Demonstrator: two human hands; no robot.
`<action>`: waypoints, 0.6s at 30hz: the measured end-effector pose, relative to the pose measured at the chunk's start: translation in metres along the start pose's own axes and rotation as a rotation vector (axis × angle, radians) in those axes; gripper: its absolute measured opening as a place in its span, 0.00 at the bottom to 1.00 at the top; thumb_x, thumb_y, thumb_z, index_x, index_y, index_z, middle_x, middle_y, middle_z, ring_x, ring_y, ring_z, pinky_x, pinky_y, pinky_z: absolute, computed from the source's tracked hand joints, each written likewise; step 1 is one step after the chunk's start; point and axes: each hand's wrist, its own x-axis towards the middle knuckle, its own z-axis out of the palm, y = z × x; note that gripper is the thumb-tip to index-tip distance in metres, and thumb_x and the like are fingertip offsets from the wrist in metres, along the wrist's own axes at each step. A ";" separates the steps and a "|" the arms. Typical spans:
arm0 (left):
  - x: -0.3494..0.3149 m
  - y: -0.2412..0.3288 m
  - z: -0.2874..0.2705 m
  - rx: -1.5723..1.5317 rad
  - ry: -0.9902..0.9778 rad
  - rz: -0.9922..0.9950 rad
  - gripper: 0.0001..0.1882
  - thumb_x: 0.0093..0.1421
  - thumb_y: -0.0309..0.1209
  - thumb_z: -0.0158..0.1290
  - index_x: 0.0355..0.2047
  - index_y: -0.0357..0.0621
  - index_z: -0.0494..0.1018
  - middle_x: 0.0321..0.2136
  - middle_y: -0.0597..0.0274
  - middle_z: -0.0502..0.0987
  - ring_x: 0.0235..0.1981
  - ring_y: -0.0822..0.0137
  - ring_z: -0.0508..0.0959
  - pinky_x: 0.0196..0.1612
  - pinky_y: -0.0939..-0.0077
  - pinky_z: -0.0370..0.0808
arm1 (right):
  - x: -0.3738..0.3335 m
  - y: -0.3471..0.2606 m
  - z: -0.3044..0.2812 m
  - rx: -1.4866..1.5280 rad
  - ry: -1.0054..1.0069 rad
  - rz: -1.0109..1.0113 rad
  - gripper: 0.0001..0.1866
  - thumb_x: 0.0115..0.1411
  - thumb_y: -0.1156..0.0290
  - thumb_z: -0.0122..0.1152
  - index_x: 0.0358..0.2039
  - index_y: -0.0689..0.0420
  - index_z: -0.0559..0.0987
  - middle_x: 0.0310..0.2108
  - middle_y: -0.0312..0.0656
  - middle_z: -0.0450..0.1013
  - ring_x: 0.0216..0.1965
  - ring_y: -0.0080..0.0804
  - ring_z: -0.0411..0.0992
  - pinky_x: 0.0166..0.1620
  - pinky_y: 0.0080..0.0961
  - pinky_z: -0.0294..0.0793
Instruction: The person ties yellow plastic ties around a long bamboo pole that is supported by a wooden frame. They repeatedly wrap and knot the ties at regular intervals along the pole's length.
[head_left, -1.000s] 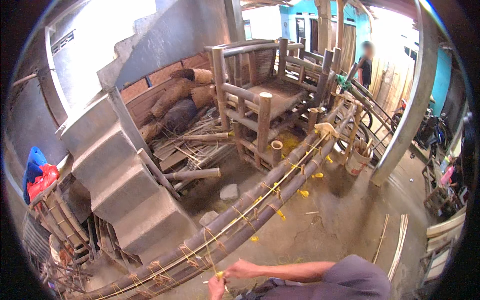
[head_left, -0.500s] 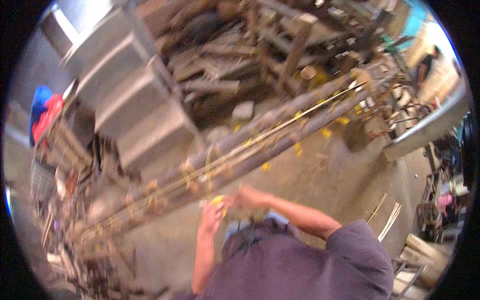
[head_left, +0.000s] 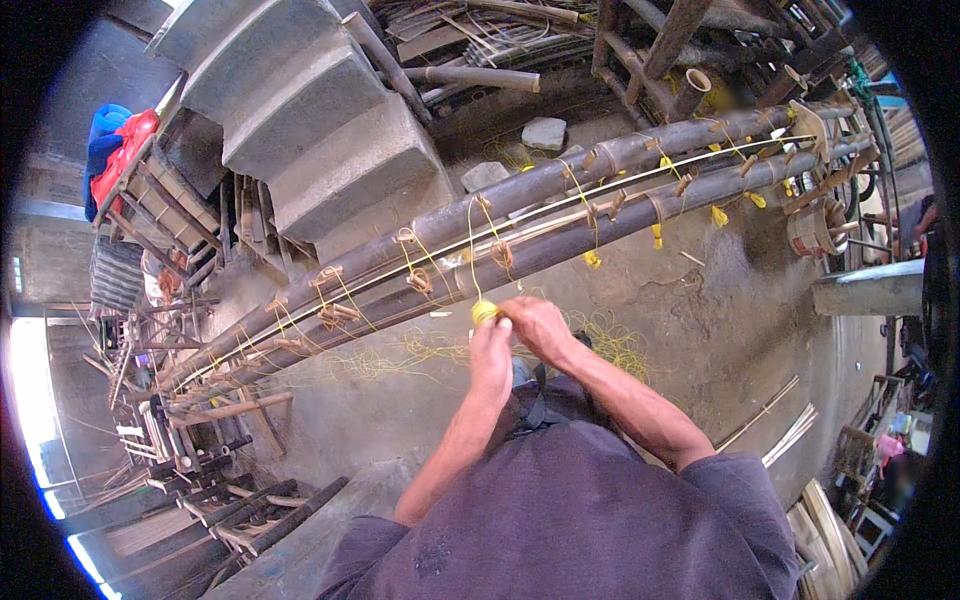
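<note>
Hands: I count two — one left hand and one right hand. Yellow cord ball: one. Long dark bamboo poles: two, a far pole and a near pole. Loose grey stones beside the stairs: two, upper stone, lower stone. Staircase: one, at least three treads in my view. Red bundle: one. Blue bundle: one. Bucket: one. Yellow tufts along the near pole: at least four by my tally. Cord lashings — too fine for me to number surely.
</note>
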 end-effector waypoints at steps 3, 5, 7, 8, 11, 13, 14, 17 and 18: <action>-0.028 0.032 0.015 0.048 0.038 -0.203 0.16 0.60 0.25 0.45 0.49 0.37 0.66 0.46 0.57 0.71 0.48 0.70 0.69 0.52 0.76 0.65 | 0.008 0.000 -0.026 0.316 0.089 0.339 0.08 0.55 0.70 0.52 0.32 0.60 0.76 0.27 0.48 0.73 0.30 0.39 0.74 0.32 0.33 0.72; -0.030 0.034 0.006 0.173 0.060 -0.151 0.18 0.60 0.28 0.48 0.50 0.38 0.65 0.47 0.57 0.71 0.50 0.69 0.69 0.52 0.75 0.66 | 0.009 -0.005 -0.028 0.498 0.089 0.463 0.10 0.57 0.68 0.52 0.32 0.62 0.76 0.26 0.49 0.74 0.29 0.40 0.75 0.32 0.32 0.72; -0.023 0.024 0.016 0.207 0.043 0.146 0.18 0.60 0.31 0.50 0.49 0.38 0.66 0.46 0.59 0.72 0.47 0.70 0.71 0.49 0.77 0.69 | -0.003 -0.016 -0.008 0.587 0.061 0.336 0.12 0.57 0.65 0.52 0.32 0.61 0.77 0.26 0.51 0.74 0.28 0.46 0.75 0.31 0.34 0.72; -0.015 0.017 0.017 0.289 0.083 0.174 0.16 0.59 0.36 0.52 0.44 0.38 0.71 0.39 0.61 0.75 0.36 0.71 0.76 0.39 0.79 0.74 | -0.013 -0.029 0.007 0.478 0.062 0.234 0.11 0.56 0.66 0.53 0.32 0.61 0.76 0.26 0.52 0.74 0.28 0.48 0.75 0.32 0.37 0.73; 0.008 0.048 -0.012 0.412 -0.054 -0.129 0.13 0.59 0.36 0.51 0.33 0.38 0.74 0.29 0.65 0.77 0.32 0.69 0.76 0.37 0.72 0.75 | 0.007 -0.050 -0.027 0.249 -0.212 0.098 0.11 0.56 0.68 0.49 0.36 0.59 0.75 0.34 0.52 0.73 0.37 0.48 0.73 0.39 0.40 0.72; 0.016 0.067 -0.033 0.924 -0.120 -0.034 0.12 0.55 0.36 0.54 0.31 0.38 0.75 0.27 0.56 0.78 0.30 0.66 0.78 0.34 0.71 0.75 | 0.018 -0.072 -0.062 0.156 -0.221 -0.150 0.12 0.55 0.70 0.50 0.40 0.59 0.74 0.39 0.50 0.71 0.42 0.46 0.70 0.42 0.38 0.71; 0.025 0.073 -0.050 1.260 -0.260 0.160 0.11 0.54 0.35 0.55 0.30 0.39 0.76 0.27 0.55 0.79 0.29 0.69 0.78 0.33 0.72 0.75 | 0.025 -0.078 -0.071 0.115 -0.213 -0.273 0.14 0.55 0.71 0.50 0.42 0.60 0.73 0.41 0.49 0.71 0.44 0.45 0.69 0.44 0.37 0.70; 0.030 0.105 -0.033 1.531 -0.384 0.198 0.07 0.48 0.30 0.56 0.25 0.38 0.76 0.26 0.53 0.79 0.27 0.70 0.79 0.31 0.73 0.75 | 0.045 -0.055 -0.034 -0.192 0.133 -0.659 0.12 0.55 0.72 0.48 0.37 0.63 0.72 0.36 0.50 0.70 0.40 0.46 0.70 0.42 0.37 0.70; 0.038 0.115 -0.027 1.586 -0.414 0.104 0.07 0.48 0.29 0.56 0.25 0.38 0.76 0.26 0.54 0.79 0.27 0.69 0.79 0.32 0.73 0.75 | 0.047 -0.053 -0.043 -0.141 -0.255 -0.394 0.12 0.52 0.73 0.49 0.35 0.66 0.71 0.33 0.51 0.70 0.37 0.45 0.70 0.41 0.37 0.70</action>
